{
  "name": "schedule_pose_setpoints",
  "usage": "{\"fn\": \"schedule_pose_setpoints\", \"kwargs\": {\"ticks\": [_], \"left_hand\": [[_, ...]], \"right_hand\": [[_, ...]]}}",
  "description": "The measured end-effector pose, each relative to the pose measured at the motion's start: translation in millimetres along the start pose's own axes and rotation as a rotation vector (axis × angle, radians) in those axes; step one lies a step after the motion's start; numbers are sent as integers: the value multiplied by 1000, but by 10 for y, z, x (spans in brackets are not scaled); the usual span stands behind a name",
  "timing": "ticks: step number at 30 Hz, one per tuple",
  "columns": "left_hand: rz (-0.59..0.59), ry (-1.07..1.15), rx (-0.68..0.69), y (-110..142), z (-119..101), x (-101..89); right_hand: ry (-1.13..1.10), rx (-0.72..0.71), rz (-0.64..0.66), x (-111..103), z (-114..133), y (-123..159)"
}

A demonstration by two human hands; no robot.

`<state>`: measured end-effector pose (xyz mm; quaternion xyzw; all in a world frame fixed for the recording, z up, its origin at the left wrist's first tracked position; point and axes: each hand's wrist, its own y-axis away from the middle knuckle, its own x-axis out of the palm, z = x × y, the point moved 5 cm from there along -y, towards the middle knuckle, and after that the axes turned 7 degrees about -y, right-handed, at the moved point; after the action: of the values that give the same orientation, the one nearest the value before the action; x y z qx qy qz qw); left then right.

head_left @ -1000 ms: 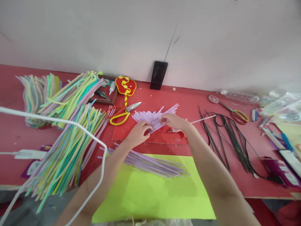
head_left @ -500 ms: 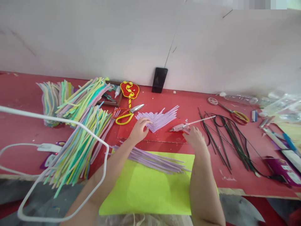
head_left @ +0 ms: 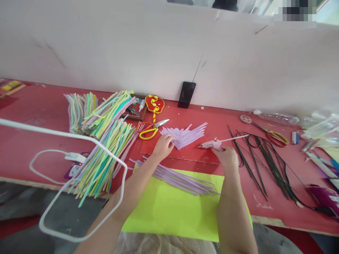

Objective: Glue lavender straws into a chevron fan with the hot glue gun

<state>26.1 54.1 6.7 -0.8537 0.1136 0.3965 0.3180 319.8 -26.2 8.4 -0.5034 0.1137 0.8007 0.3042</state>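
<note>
Loosely curled left hand on strips | glue gun at right hand (grip unclear)

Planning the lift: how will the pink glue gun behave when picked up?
The glue gun has a hard-looking body, so it should stay rigid. Its flat lie suggests little rolling. The long stick jutting from its rear crosses the dark strips in view, so it may snag them.

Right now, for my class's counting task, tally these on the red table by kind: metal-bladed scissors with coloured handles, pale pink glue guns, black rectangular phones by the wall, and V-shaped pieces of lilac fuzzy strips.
Metal-bladed scissors with coloured handles: 2
Pale pink glue gun: 1
Black rectangular phone: 1
V-shaped lilac piece: 1
Total: 5
</note>
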Motion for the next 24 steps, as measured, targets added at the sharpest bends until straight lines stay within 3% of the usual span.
{"fn": "schedule_pose_setpoints", "kwargs": {"ticks": [5,7,13,18,24], "left_hand": [[-33,-9,-64,24,85,-1],[-20,-36,-64,30,97,6],[58,-133,24,29,18,-2],[98,-136,7,12,15,10],[117,-112,3,-15,55,46]], "right_hand": [[-307,-67,-283,-228,331,60],[-455,-119,-337,-286,519,101],[-643,-127,-322,-181,835,288],[-657,-112,-268,7,799,355],[-630,-30,-201,38,703,315]]}}
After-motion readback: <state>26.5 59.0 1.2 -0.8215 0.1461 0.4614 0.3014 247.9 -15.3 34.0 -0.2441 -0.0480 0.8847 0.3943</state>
